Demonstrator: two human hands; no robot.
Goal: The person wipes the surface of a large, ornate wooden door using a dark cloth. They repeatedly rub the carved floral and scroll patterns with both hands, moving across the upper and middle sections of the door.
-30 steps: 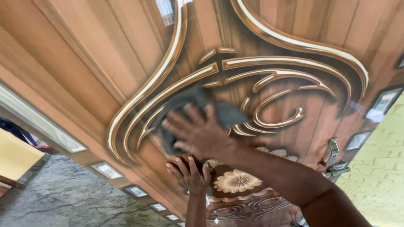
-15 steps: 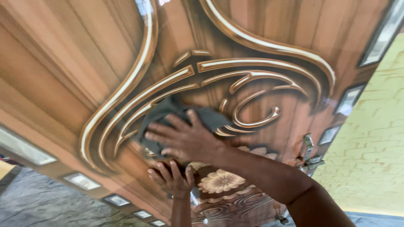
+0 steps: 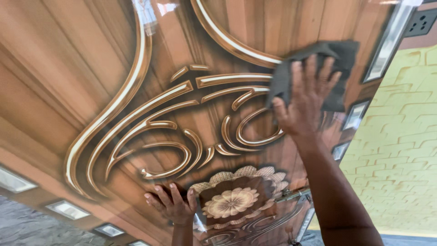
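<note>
Fingers [image 3: 314, 73] of right hand [image 3: 305, 102] spread flat, pressing grey cloth [image 3: 334, 57] against glossy wooden door [image 3: 59, 68]; no grip around the cloth, just palm and open fingers pinning it to the surface. Cloth high on the door's right side, just beside a narrow glass inset [image 3: 387, 43], overlapping the end of a pale raised curved moulding [image 3: 227, 43]. Forearm running down to lower right corner of view.

Left hand [image 3: 170, 205] low on the door, fingers open and splayed, fingertips touching the panel just left of a carved flower motif [image 3: 232, 200]. Nothing held in it.

Scrollwork swirls [image 3: 182, 136] in cream-edged relief between the two hands. Metal door handle [image 3: 293, 196] partly visible beside the right forearm. Small rectangular glass insets [image 3: 68, 209] along lower left edge. Yellow brick-pattern wall [image 3: 400, 159] to the right; wall socket [image 3: 421, 23] at top right.
</note>
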